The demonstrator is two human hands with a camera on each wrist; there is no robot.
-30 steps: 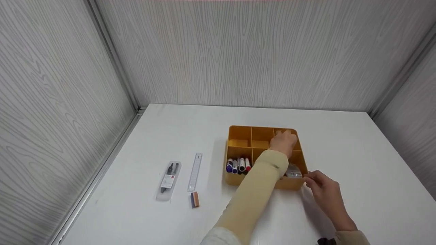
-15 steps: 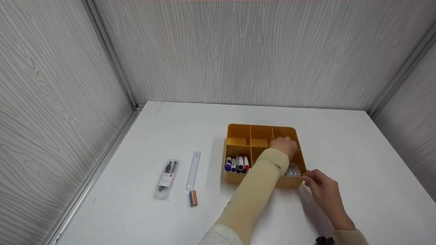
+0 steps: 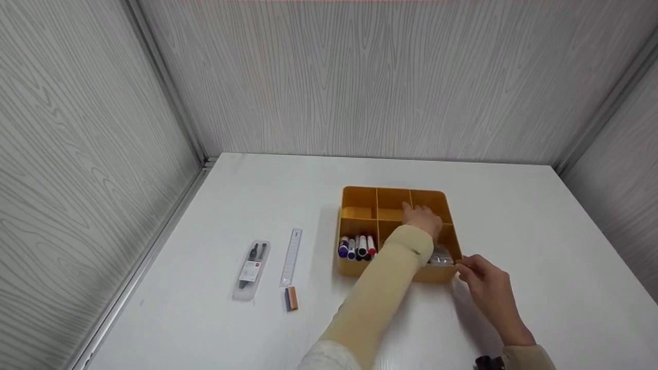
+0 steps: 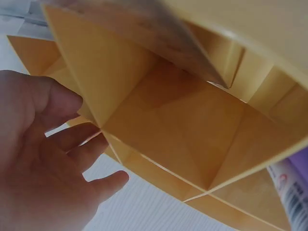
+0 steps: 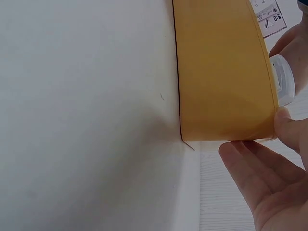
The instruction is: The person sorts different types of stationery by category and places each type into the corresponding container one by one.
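A yellow divided organizer box (image 3: 357, 268) sits on the white table. My left hand (image 3: 423, 220) is over its back compartments, near the divider between the middle and right ones. In the left wrist view the fingers of the left hand (image 4: 53, 149) are spread and hold nothing. My right hand (image 3: 488, 290) pinches the box's near right corner, thumb at the rim and fingers against the outer wall, as the right wrist view shows. Several markers (image 3: 357, 247) lie in the front left compartment. A clear plastic item (image 3: 441, 256) lies in the front right one, partly hidden by the left sleeve.
Left of the box lie a clear ruler (image 3: 291, 257), a small orange and blue eraser-like block (image 3: 291, 299) and a clear case with a compass (image 3: 251, 270). Wood-grain panels (image 3: 329, 77) enclose the table at the back and sides.
My left hand has drawn back from the back right compartment and moved slightly left, its fingers now extended. The right hand keeps its place at the corner. The view has shifted slightly.
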